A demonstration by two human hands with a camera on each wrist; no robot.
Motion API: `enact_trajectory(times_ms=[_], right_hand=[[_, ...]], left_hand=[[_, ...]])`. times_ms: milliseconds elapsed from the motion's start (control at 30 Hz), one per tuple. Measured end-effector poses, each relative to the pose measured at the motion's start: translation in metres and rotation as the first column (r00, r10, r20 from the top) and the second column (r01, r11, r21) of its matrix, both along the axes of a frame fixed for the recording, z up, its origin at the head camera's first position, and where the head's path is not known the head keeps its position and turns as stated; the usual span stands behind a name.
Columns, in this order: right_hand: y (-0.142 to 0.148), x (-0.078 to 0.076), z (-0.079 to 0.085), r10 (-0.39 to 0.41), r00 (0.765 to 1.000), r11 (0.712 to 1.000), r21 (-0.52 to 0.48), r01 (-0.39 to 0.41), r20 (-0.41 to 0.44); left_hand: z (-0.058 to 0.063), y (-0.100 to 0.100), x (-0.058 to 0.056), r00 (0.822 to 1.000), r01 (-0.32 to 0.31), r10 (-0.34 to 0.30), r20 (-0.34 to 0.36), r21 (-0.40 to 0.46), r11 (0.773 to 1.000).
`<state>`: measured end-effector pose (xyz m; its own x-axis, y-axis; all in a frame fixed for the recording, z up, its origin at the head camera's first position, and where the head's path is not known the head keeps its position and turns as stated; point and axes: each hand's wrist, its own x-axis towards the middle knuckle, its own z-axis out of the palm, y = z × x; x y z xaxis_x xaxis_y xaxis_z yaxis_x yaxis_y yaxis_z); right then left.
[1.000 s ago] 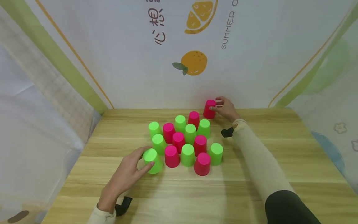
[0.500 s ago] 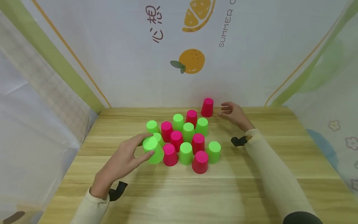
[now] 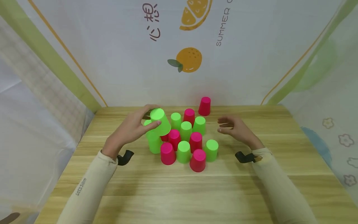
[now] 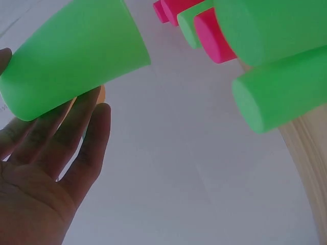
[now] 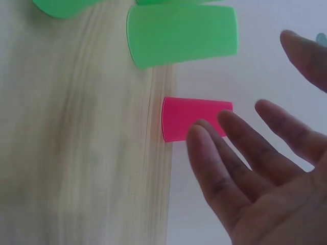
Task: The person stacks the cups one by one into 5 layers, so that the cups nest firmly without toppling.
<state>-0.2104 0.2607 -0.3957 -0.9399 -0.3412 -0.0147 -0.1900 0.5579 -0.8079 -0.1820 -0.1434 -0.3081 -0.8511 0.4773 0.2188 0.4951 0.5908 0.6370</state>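
Observation:
My left hand [image 3: 130, 128] grips an upside-down green plastic cup [image 3: 161, 122] between thumb and fingers, raised over the left side of a group of cups. In the left wrist view the same green cup [image 4: 76, 56] lies against the fingers, clear of the others. Beneath it, a green cup [image 3: 154, 143] and a pink cup [image 3: 164, 137] are partly hidden. My right hand [image 3: 237, 131] hovers at the group's right, fingers relaxed and holding nothing. Nearest to it are a green cup [image 3: 199, 126] and a lone pink cup [image 3: 204, 106] at the back.
Several green and pink cups stand upside down close together on the wooden table [image 3: 179, 196], including a pink cup [image 3: 197, 161] at the front and a green cup [image 3: 211, 151] at right. A white printed cloth [image 3: 235, 77] hangs behind the table's back edge.
My left hand has lifted the green cup off the table from the front left and carried it toward the back. My right hand has let go of the back pink cup and drawn back toward me.

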Motion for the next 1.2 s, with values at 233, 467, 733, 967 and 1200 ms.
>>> enact_trajectory(times_ms=[233,467,733,967,1200], right_hand=[[0.000,0.020,-0.003,0.048,0.999,0.999,0.006,-0.048,-0.002],[0.002,0.025,-0.007,0.060,0.998,0.998,-0.002,-0.060,-0.028],[0.008,0.029,-0.015,0.009,1.000,0.999,-0.046,-0.010,-0.017],[0.010,0.032,-0.020,0.003,1.000,0.999,-0.050,-0.003,0.011],[0.013,0.033,-0.024,-0.016,0.999,0.998,-0.053,0.018,0.043]], left_hand=[[0.003,0.025,-0.035,1.000,0.008,-0.008,-0.027,0.021,1.000],[0.007,0.046,-0.069,1.000,-0.012,0.011,-0.014,-0.015,1.000],[0.005,0.068,-0.107,0.999,-0.038,0.038,0.039,-0.002,0.999],[-0.007,0.088,-0.132,0.993,-0.103,0.104,0.050,-0.028,0.994],[-0.012,0.102,-0.149,0.980,-0.190,0.194,0.034,-0.109,0.976]])
